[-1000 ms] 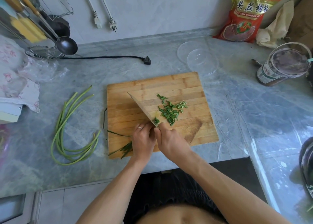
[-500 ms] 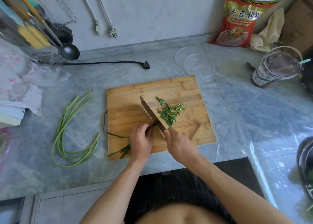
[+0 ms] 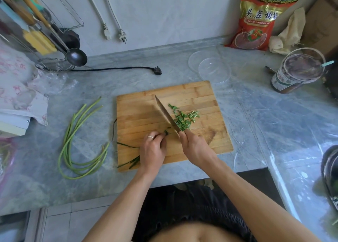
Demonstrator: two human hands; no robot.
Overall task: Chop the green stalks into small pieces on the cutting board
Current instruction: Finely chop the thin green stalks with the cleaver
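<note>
The left hand (image 3: 153,150) has its fingers curled down over a small bundle of green stalks (image 3: 131,162), pinning them to the cutting board (image 3: 142,113); a ring sits on one finger. The cut ends of the bundle poke out just past the fingertips, and the thin tails trail out behind the wrist toward the board's near left corner. The right hand (image 3: 195,148) is wrapped around the handle of a knife (image 3: 167,116), which the hand hides. The blade runs away from the person at a slant, its edge down on the board just beside the left fingertips. On the right side of the blade lies a loose heap of chopped pieces (image 3: 183,120), some touching the blade.

The board rests on a grey marble counter (image 3: 256,122). Left of the board, apart from it, lies a bunch of long uncut stalks (image 3: 73,141), curved in a hook shape.
</note>
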